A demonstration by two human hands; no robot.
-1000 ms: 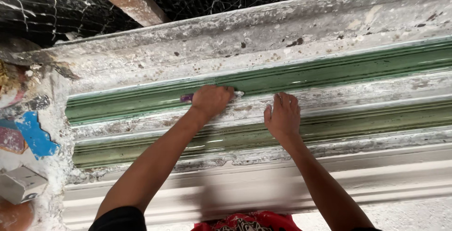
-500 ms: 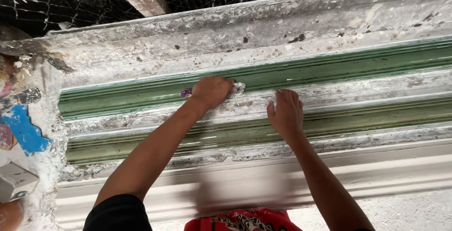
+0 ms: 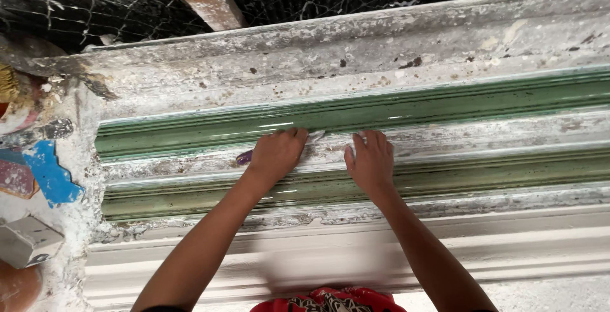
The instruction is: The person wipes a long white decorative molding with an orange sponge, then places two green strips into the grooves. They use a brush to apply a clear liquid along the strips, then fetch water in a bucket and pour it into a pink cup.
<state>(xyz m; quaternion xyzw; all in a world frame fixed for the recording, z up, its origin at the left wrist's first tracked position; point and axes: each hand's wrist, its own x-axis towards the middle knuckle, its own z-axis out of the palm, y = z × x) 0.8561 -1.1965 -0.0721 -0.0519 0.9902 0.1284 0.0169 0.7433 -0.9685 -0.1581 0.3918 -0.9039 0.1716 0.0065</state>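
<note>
Both hands press on the long green moulding form (image 3: 394,105), on the pale plaster-smeared band between its two green ridges. The left hand (image 3: 276,154) is curled over a small purple-handled tool (image 3: 244,157), most of it hidden under the palm, with whitish plaster (image 3: 316,136) at the fingertips. The right hand (image 3: 370,159) lies flat just beside it, fingers together, holding nothing. Left of the form, blue scraps (image 3: 47,172) lie on the spattered desk (image 3: 67,236).
</note>
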